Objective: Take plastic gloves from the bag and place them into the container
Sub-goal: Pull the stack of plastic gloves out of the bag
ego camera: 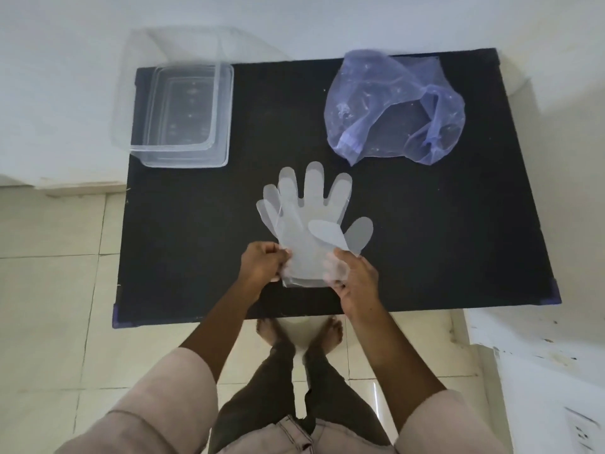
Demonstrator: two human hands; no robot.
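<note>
Gloves (306, 224) fingers away, cuffs near.

Translucent, milky-white thin plastic gloves (307, 221) show pale against a matte black rectangular tabletop (442, 224) with purple corner caps. At far right, a crumpled translucent lilac-blue plastic bag (389, 106); at far left, a colourless clear plastic rectangular container (183, 109). Cream floor tiles (55, 290) surround.

No readable text, label, brand, number or sign anywhere in view.
</note>
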